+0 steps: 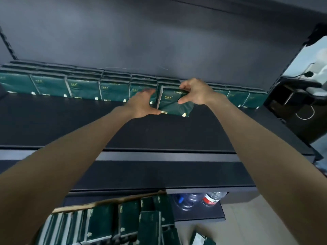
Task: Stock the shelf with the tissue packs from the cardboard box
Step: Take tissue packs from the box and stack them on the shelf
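Tissue pack [174, 103] on dark shelf [159, 131] — right hand [196, 92] grips it, left hand [141, 103] flat.

Shop premises, retail shelving bay. Dark metal shelf [159, 131] unit, 3 tiers in view, with a slotted upright [7, 43] at the left rear corner and a grey rail [159, 155] along the front edge. 1 row of identical green tissue packs [83, 88] along the back edge. Cardboard box [109, 202] of the same stock on the floor. Bottled water [212, 198] on the lowest tier.
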The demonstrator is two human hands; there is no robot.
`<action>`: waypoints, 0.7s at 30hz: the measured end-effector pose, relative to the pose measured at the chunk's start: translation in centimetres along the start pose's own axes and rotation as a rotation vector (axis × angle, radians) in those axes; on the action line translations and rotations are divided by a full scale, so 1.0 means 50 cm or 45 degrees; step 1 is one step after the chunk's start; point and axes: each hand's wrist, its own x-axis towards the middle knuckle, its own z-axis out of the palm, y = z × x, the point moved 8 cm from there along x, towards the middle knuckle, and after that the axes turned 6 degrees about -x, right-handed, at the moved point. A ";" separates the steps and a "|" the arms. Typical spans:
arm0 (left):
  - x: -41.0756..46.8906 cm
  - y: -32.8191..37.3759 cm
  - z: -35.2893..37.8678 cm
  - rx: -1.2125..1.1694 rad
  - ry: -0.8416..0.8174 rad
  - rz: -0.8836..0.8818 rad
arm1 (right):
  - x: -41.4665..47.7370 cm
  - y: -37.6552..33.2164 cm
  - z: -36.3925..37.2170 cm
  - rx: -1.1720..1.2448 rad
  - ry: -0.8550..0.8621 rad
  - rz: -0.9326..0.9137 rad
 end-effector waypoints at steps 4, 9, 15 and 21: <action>0.086 -0.007 -0.005 0.486 -0.011 -0.016 | 0.078 0.028 0.001 -0.150 0.066 -0.033; 0.172 -0.043 -0.001 0.725 -0.036 -0.064 | 0.168 0.049 0.034 -0.269 0.112 -0.109; 0.240 -0.090 0.018 0.812 -0.084 -0.121 | 0.248 0.073 0.082 -0.322 0.129 -0.142; 0.277 -0.124 0.035 0.924 -0.118 -0.102 | 0.292 0.081 0.113 -0.356 0.160 -0.198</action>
